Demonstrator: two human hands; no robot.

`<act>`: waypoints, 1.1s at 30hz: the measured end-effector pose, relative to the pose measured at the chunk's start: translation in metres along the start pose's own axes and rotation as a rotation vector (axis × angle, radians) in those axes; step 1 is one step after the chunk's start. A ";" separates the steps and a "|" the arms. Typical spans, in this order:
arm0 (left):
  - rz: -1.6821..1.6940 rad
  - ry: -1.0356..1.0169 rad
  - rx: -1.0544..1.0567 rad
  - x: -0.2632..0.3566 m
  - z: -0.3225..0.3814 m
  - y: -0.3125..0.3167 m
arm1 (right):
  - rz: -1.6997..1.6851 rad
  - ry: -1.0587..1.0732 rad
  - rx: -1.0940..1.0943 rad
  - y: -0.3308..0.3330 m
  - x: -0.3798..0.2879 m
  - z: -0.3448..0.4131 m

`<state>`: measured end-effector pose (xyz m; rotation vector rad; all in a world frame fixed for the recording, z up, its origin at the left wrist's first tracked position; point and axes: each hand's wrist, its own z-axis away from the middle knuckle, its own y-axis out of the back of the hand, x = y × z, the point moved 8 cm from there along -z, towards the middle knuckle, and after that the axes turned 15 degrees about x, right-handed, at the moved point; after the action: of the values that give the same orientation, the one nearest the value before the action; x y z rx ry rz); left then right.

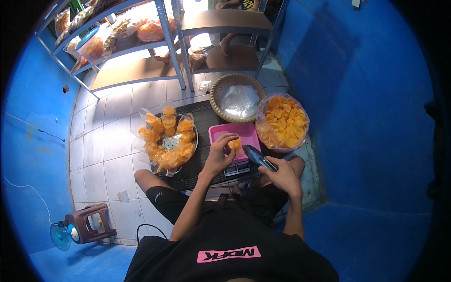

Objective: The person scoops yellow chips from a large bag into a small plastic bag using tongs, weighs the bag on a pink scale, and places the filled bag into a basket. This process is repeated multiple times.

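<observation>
My left hand (222, 155) is over a pink plastic tray (215, 129) on a digital scale (236, 168), its fingers curved round a small bag of orange chips (235, 143). In my right hand (282, 174) is a pair of metal tongs (259, 157), their tips pointing at the tray. To the right of the tray stands a large clear bag of orange chips (287, 121). Beyond the tray a woven basket (214, 102) holds clear plastic bags (239, 100). On the left, a round perforated metal container (196, 135) holds several small bags filled with chips (172, 157).
A dark mat (202, 148) lies on the tiled floor under the scale. Metal shelves (137, 79) with snack bags and a lidded tub (92, 49) stand ahead, another person's legs (227, 44) behind them. A brown plastic stool (90, 224) and a small fan (60, 237) are at lower left.
</observation>
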<state>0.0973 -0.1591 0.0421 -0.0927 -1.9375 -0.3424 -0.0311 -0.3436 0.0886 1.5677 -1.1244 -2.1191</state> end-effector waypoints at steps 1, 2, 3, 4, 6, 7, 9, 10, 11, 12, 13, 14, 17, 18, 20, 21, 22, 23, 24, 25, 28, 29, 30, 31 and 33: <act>0.030 0.007 0.010 0.000 0.000 0.000 | -0.001 -0.004 0.019 0.000 0.002 -0.002; 0.136 0.120 0.012 -0.006 0.002 0.000 | 0.022 -0.036 0.034 0.001 0.008 -0.003; 0.250 0.229 0.018 -0.012 0.003 -0.001 | -0.027 -0.007 0.078 0.006 0.007 -0.004; 0.391 0.330 0.015 -0.017 0.004 -0.004 | -0.053 -0.008 0.118 0.011 0.010 -0.005; 0.125 0.188 0.013 -0.017 -0.004 0.004 | -0.090 -0.038 0.200 0.022 0.017 -0.007; 0.000 0.122 0.010 -0.017 -0.007 0.007 | -0.103 -0.065 0.246 0.029 0.023 -0.007; 0.114 0.192 0.023 -0.024 -0.011 0.007 | -0.065 -0.085 0.338 0.043 0.033 -0.015; 0.033 0.132 0.016 -0.023 -0.016 0.010 | -0.013 -0.082 0.376 0.049 0.037 -0.021; -0.055 0.104 0.002 -0.024 -0.016 0.011 | 0.057 -0.126 0.404 0.053 0.046 -0.026; -0.032 0.114 -0.002 -0.024 -0.016 0.011 | 0.056 -0.176 0.382 0.055 0.056 -0.030; -0.064 0.054 0.003 -0.020 -0.017 0.012 | 0.167 -0.194 0.405 0.059 0.063 -0.039; -0.100 0.023 0.000 -0.018 -0.017 0.012 | 0.276 -0.209 0.422 0.061 0.071 -0.046; -0.122 -0.015 -0.003 -0.013 -0.013 0.007 | 0.500 -0.171 0.428 0.062 0.087 -0.078; -0.116 -0.022 -0.003 -0.011 -0.012 0.006 | 0.548 -0.147 0.432 0.061 0.091 -0.093; -0.080 -0.005 -0.008 -0.011 -0.010 0.003 | 0.594 -0.122 0.407 0.053 0.100 -0.122; -0.059 0.058 -0.021 -0.015 -0.009 0.001 | 0.620 -0.115 0.395 0.050 0.104 -0.136; -0.059 0.018 -0.017 -0.012 -0.010 0.000 | 0.643 -0.080 0.351 0.046 0.105 -0.153; -0.060 0.037 -0.025 -0.013 -0.008 -0.001 | 0.670 -0.050 0.297 0.039 0.107 -0.167; -0.061 0.054 -0.033 -0.015 -0.006 -0.001 | 0.711 -0.044 0.232 0.035 0.111 -0.176; -0.060 0.048 -0.035 -0.014 -0.006 -0.001 | 0.725 -0.005 0.231 0.033 0.110 -0.183; -0.052 0.053 -0.031 -0.014 -0.004 0.000 | 0.796 0.040 0.181 0.020 0.110 -0.199; -0.056 0.056 -0.038 -0.014 -0.003 -0.001 | 0.807 0.054 0.166 0.017 0.110 -0.202; -0.058 0.054 -0.046 -0.014 -0.002 -0.002 | 0.819 0.069 0.155 0.014 0.109 -0.205; -0.060 0.050 -0.051 -0.014 -0.002 -0.003 | 0.819 0.069 0.168 0.013 0.109 -0.206; -0.068 0.047 -0.062 -0.015 -0.002 -0.004 | 0.826 0.066 0.180 0.012 0.110 -0.206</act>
<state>0.1038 -0.1619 0.0284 -0.0592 -1.8864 -0.4460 0.1108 -0.5064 -0.0008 0.9518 -1.6079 -1.4305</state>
